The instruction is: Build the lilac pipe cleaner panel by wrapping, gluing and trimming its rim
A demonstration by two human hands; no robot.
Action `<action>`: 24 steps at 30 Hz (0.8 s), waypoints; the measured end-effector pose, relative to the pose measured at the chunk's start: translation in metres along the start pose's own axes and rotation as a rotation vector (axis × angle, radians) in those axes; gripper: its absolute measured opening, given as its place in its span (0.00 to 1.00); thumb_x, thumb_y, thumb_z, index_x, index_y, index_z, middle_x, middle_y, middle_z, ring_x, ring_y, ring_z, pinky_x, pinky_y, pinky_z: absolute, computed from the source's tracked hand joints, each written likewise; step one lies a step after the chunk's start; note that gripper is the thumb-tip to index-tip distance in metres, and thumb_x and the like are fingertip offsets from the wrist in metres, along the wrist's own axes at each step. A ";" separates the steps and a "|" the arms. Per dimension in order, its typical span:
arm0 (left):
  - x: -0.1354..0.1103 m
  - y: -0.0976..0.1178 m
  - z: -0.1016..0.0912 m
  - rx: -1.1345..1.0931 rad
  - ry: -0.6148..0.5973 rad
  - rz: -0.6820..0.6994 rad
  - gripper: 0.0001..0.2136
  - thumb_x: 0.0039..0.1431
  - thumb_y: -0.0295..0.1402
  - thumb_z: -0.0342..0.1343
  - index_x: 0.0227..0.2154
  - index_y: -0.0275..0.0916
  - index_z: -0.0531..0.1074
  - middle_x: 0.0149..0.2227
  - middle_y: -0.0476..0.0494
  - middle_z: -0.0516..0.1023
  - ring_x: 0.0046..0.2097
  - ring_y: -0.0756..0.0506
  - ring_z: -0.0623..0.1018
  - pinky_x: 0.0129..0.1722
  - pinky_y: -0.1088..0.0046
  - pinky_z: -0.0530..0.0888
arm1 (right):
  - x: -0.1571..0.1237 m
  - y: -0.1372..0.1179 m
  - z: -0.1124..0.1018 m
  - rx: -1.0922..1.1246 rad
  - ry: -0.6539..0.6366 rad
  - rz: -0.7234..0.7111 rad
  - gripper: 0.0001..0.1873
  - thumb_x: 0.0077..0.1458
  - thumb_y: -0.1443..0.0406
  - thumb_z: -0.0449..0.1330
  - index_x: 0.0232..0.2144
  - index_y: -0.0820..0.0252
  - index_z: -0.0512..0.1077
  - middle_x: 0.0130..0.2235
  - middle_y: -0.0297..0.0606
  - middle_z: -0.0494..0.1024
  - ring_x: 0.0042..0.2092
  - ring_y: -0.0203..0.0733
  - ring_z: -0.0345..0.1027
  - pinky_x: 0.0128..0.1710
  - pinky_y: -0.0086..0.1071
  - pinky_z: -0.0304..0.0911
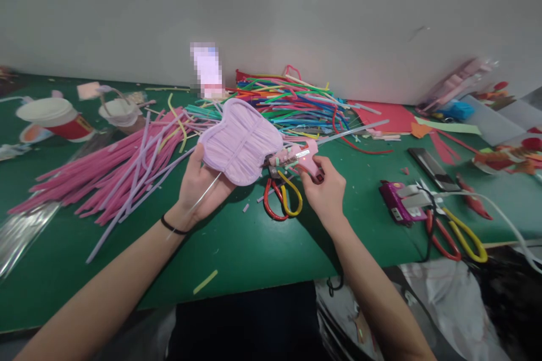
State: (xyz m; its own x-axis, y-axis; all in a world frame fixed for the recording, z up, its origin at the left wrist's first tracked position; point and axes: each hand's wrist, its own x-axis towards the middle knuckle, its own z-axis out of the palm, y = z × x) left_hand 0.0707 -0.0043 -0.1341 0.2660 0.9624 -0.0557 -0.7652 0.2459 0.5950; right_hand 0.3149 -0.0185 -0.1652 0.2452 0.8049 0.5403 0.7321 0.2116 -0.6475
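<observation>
My left hand holds a lilac butterfly-like shape made of pipe cleaners, its fingers behind the piece. A thin clear stick runs from the shape's lower edge across my palm to the wrist. In my right hand is a pink glue gun, its nozzle pointing left at the shape's right edge; whether it touches I cannot tell. A translucent glue stick juts out of the gun's back. Below the gun lie scissors with one red and one yellow handle, their blades partly hidden.
Pink pipe cleaners lie at left, a multicoloured heap at the back. Cups stand far left. At right are a purple power adapter with a white cable, more scissors and a black phone-like slab.
</observation>
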 end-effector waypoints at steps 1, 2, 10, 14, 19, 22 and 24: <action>0.000 0.000 0.000 0.002 -0.002 0.000 0.25 0.69 0.48 0.43 0.61 0.42 0.69 0.60 0.41 0.74 0.67 0.37 0.65 0.64 0.55 0.66 | 0.000 0.001 0.000 -0.006 0.002 -0.003 0.16 0.50 0.61 0.62 0.42 0.60 0.74 0.35 0.39 0.80 0.28 0.39 0.67 0.32 0.35 0.67; 0.000 0.000 0.000 0.006 -0.005 -0.001 0.25 0.69 0.49 0.43 0.61 0.42 0.69 0.60 0.41 0.75 0.67 0.37 0.65 0.64 0.54 0.66 | 0.000 0.001 0.000 -0.008 0.003 -0.005 0.16 0.50 0.61 0.62 0.42 0.60 0.74 0.35 0.39 0.80 0.28 0.39 0.68 0.32 0.35 0.68; -0.001 0.000 0.001 0.003 -0.011 -0.003 0.25 0.69 0.49 0.43 0.61 0.42 0.68 0.59 0.43 0.75 0.67 0.37 0.65 0.65 0.54 0.65 | 0.000 0.002 0.000 -0.001 0.010 -0.005 0.15 0.52 0.60 0.61 0.42 0.58 0.74 0.36 0.39 0.80 0.30 0.41 0.69 0.34 0.36 0.68; -0.001 0.000 0.002 0.010 -0.022 -0.010 0.26 0.69 0.50 0.44 0.62 0.42 0.67 0.59 0.42 0.76 0.67 0.37 0.64 0.65 0.52 0.64 | 0.000 0.001 -0.001 0.006 0.019 -0.006 0.14 0.52 0.61 0.60 0.41 0.58 0.73 0.36 0.39 0.80 0.30 0.41 0.70 0.34 0.36 0.68; -0.002 -0.001 0.002 0.006 -0.007 -0.023 0.25 0.69 0.50 0.43 0.61 0.43 0.68 0.58 0.43 0.77 0.67 0.37 0.65 0.65 0.52 0.64 | 0.001 0.004 -0.001 -0.001 0.027 -0.009 0.14 0.53 0.59 0.60 0.41 0.58 0.73 0.35 0.39 0.80 0.30 0.41 0.69 0.34 0.36 0.67; -0.002 -0.001 0.003 0.000 -0.005 -0.026 0.25 0.70 0.50 0.41 0.60 0.43 0.70 0.57 0.44 0.77 0.67 0.38 0.65 0.66 0.53 0.64 | 0.001 0.004 -0.001 0.001 0.032 -0.009 0.14 0.54 0.59 0.60 0.42 0.59 0.73 0.35 0.39 0.79 0.31 0.41 0.70 0.34 0.36 0.68; -0.002 -0.001 0.003 -0.005 -0.013 -0.029 0.25 0.70 0.49 0.40 0.59 0.43 0.70 0.57 0.44 0.77 0.67 0.38 0.66 0.66 0.54 0.64 | 0.001 0.004 -0.002 -0.002 0.039 -0.003 0.14 0.54 0.59 0.60 0.42 0.58 0.73 0.36 0.39 0.80 0.31 0.42 0.70 0.34 0.36 0.68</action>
State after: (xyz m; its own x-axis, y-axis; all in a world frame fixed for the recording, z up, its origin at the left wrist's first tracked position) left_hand 0.0725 -0.0062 -0.1321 0.2959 0.9531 -0.0627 -0.7597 0.2747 0.5894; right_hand 0.3193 -0.0176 -0.1660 0.2673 0.7822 0.5629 0.7342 0.2130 -0.6446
